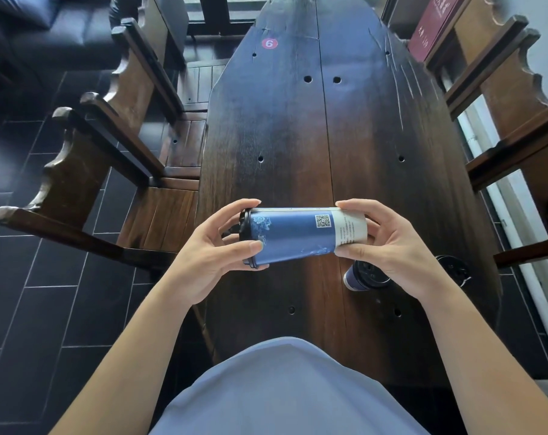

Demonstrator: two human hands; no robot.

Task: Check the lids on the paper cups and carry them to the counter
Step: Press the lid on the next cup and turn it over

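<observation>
Nearest the camera, a pale blue shirt (285,394) filled the lower view. Above it, both hands held a blue paper cup (298,237) on its side over the dark wooden table (298,136). The left hand (210,255) curled its fingers round the black lid (246,238) end; the right hand (392,252) pinched the white base end. Just beneath the right hand, a second lidded cup (359,277) stood upright on the table, and another black lid (453,268) showed near the table's right edge. Farther off, a red number sticker (269,43) marked the tabletop, with wooden chairs (87,158) alongside.
</observation>
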